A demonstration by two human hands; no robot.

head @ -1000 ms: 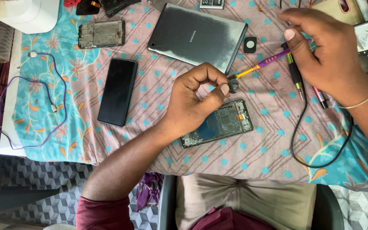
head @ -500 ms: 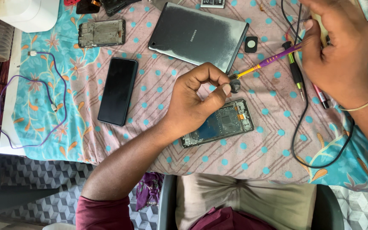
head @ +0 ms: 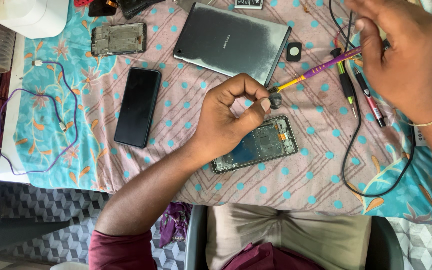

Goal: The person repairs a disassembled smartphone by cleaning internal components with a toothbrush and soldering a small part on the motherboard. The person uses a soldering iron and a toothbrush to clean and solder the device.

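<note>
Two fingers of the left hand (head: 228, 122) pinch a tiny dark part (head: 275, 101) above the opened phone (head: 256, 145); looks light, fragile, edge-held; right hand's (head: 406, 55) grip unclear

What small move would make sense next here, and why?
Probably bring the right hand back to the purple and yellow tool. It lies on the cloth, its tip beside the small dark part pinched in the left hand above the opened phone.
</note>
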